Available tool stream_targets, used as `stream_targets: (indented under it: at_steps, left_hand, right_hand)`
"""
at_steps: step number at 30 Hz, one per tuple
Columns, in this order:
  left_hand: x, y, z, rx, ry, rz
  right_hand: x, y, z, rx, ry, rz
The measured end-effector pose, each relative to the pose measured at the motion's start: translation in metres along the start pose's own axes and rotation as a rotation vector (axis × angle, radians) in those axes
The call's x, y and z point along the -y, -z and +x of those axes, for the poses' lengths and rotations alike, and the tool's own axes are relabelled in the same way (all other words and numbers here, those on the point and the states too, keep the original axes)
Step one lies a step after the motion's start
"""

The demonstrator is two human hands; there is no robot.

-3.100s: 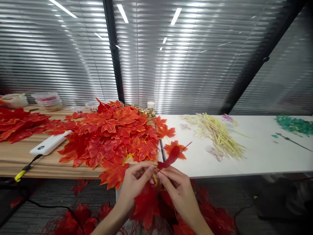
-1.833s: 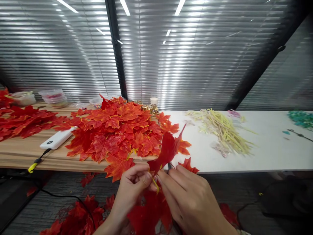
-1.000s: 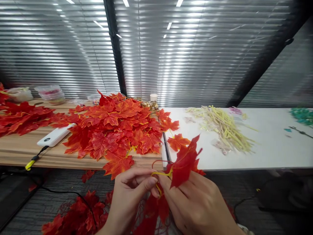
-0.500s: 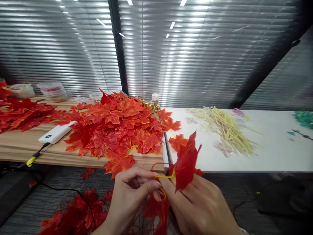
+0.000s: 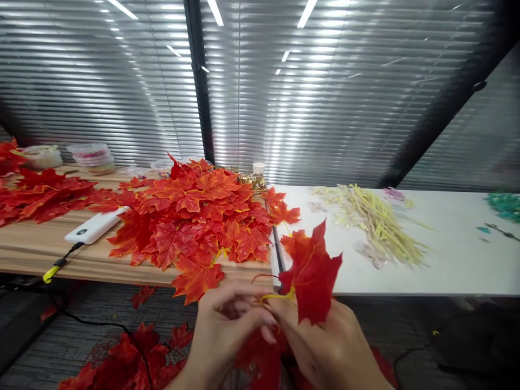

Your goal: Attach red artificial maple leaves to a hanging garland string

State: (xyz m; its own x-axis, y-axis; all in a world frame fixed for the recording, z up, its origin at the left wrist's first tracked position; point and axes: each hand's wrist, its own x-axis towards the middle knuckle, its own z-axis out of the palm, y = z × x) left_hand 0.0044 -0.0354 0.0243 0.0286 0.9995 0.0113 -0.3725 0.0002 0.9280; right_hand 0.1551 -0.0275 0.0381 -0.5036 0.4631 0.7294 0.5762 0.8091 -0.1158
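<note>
The wooden table (image 5: 49, 257) carries a heap of red maple leaves (image 5: 195, 216), with a white power bank (image 5: 94, 227) left of the heap. Right of the heap, the white table (image 5: 447, 265) bears yellow stems (image 5: 377, 225).

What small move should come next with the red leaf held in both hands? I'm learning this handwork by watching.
Probably pinch the yellow stem firmer and draw it free. The left hand and right hand meet at that stem just below the red leaf, which stands upright above the fingers, apart from the leaf pile on the wooden table.
</note>
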Motion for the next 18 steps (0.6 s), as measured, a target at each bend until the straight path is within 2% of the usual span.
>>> stream_targets:
  at_steps: [5,11,18]
  left_hand:
    - [0.0014,0.0014,0.0009,-0.047,-0.059,0.021]
    - [0.0048,0.0012,-0.0005,0.031,-0.120,0.083]
    - [0.0094,0.0067,0.0023,0.142,-0.177,0.195]
  right_hand:
    - [-0.0041,0.0003,-0.0069,0.069,0.019,-0.020]
    - [-0.0032,0.0000,-0.0088,0.008,-0.002,0.051]
    - [-0.0028,0.0024,-0.0076,0.054,-0.035,-0.017]
